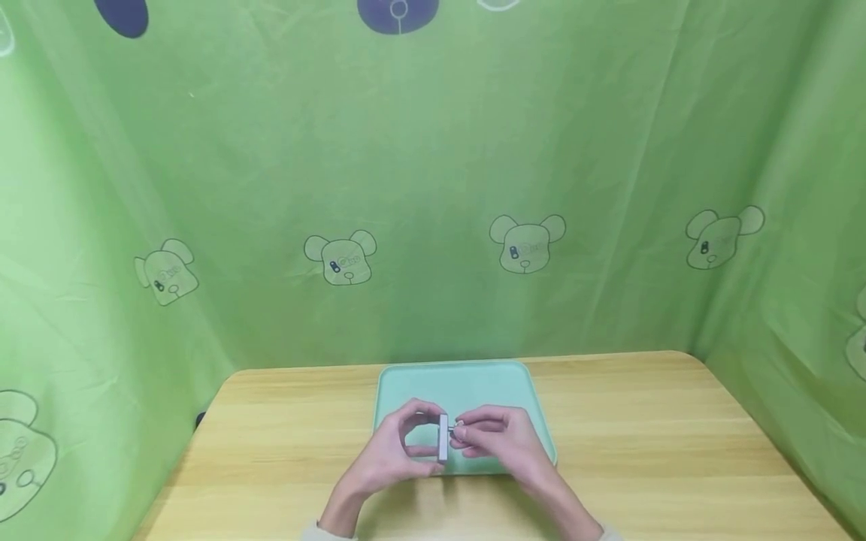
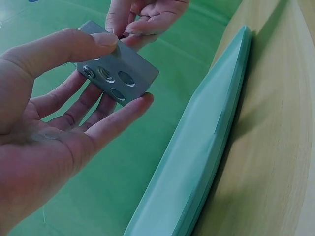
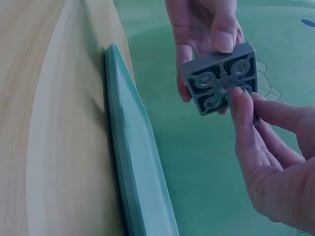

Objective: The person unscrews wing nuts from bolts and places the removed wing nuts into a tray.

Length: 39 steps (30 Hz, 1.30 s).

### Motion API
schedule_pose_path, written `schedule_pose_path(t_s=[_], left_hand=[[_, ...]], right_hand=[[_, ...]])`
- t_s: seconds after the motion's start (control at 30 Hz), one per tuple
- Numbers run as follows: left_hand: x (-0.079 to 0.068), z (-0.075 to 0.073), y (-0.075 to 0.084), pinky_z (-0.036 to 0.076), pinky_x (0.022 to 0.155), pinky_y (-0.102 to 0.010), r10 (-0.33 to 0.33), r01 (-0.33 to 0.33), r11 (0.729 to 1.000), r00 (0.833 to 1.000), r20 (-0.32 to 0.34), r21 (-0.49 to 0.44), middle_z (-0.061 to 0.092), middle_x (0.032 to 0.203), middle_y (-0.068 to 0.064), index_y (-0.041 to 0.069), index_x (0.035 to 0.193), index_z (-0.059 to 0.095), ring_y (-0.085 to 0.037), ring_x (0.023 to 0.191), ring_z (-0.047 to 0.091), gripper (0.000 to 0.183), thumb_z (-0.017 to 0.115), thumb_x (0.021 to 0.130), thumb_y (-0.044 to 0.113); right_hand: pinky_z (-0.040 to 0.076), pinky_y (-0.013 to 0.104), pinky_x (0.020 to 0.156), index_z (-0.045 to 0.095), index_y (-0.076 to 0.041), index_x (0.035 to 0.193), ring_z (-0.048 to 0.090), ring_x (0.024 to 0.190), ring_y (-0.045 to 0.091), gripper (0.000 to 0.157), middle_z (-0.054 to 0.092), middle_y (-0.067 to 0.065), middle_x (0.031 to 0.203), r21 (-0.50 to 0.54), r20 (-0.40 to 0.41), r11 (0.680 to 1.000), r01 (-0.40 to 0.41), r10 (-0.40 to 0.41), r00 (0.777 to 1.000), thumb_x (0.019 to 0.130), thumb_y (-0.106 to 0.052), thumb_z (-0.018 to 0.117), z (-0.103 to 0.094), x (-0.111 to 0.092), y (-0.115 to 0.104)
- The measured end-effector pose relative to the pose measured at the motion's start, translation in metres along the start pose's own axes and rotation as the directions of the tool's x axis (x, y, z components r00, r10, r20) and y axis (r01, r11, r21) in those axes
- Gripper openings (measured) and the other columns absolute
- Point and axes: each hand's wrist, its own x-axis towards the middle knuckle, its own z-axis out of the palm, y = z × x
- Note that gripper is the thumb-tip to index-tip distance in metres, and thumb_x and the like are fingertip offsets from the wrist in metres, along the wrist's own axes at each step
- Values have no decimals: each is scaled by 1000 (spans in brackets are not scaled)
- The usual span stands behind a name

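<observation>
My left hand (image 1: pixel 387 457) grips a square grey metal block (image 1: pixel 443 439) by its edges, thumb on one side and fingers on the opposite one. In the left wrist view the near face of the block (image 2: pixel 114 84) has several round holes. Its other face, in the right wrist view, shows a recessed pattern with ringed holes (image 3: pixel 204 79). My right hand (image 1: pixel 509 442) pinches a small metal screw (image 1: pixel 452 429) between thumb and fingertips, right at that recessed face. Fingers hide most of the screw. The block is held upright over the tray's near part.
A light green tray (image 1: pixel 449 379) lies on the wooden table (image 1: pixel 636 421) beneath both hands. Green curtains (image 1: pixel 433 150) printed with bear heads hang behind the table and along both sides.
</observation>
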Motion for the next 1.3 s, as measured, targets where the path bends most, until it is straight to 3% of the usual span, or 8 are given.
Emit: schedule_pose_path(t_s=[0.2,0.33,0.6,0.73,0.83,1.0,1.13,1.3], left_hand=[[-1,-2,-1,59,99,-48,2,-2,1000,1000,-9,-29,50,139,-19,-5,134,52,-53,135,44,68,79,72,-13],[-2,-4,-1,59,100,-48,-1,0,999,1000,-16,-32,50,139,-18,-3,134,54,-44,135,49,66,81,74,-9],[-3,-7,1,59,99,-50,-22,20,998,1000,-21,-60,50,140,-18,-5,136,52,-34,133,53,68,80,73,-10],[-4,-8,1,58,100,-50,-38,37,995,999,-8,-92,45,143,-26,-4,137,51,-36,135,51,69,80,74,-10],[-3,-9,0,58,100,-51,-42,42,994,999,-4,-105,45,144,-28,-3,137,51,-39,135,49,69,79,74,-10],[-3,-10,-1,59,98,-53,-32,33,994,999,5,-107,47,143,-24,-3,137,51,-39,135,50,68,79,75,-10],[-4,-10,-3,59,97,-53,-26,27,994,1000,8,-109,45,144,-28,-5,137,50,-36,134,51,69,78,75,-10],[-3,-10,-4,59,97,-52,-21,21,995,1000,-4,-101,44,143,-28,-6,137,49,-45,136,46,70,79,73,-11]], right_hand=[[67,38,74,75,5,101,76,85,25,20,76,17,97,-166,-60,980,109,-121,991,86,-8,81,5,-1,0],[67,32,73,80,-6,94,76,82,19,10,78,7,93,-328,-44,894,304,-336,941,85,-6,82,7,0,5],[63,23,81,80,-6,94,76,86,24,23,78,9,98,-508,175,460,728,-773,610,78,10,81,5,8,15],[62,25,84,79,-4,96,77,86,27,7,77,14,100,-560,295,196,805,-861,415,90,-3,75,3,12,18],[63,24,82,78,-2,97,77,85,29,18,77,16,101,-581,357,71,811,-873,333,101,-12,64,2,14,19],[63,24,80,78,0,97,77,84,29,26,76,17,102,-605,403,-27,795,-872,277,105,-14,58,2,14,17],[63,25,80,78,0,98,77,84,28,24,77,16,102,-614,400,-33,789,-875,274,104,-15,60,3,14,20],[61,26,91,77,-5,108,75,95,26,22,76,11,109,-605,340,169,778,-829,444,87,-10,81,0,11,16]])
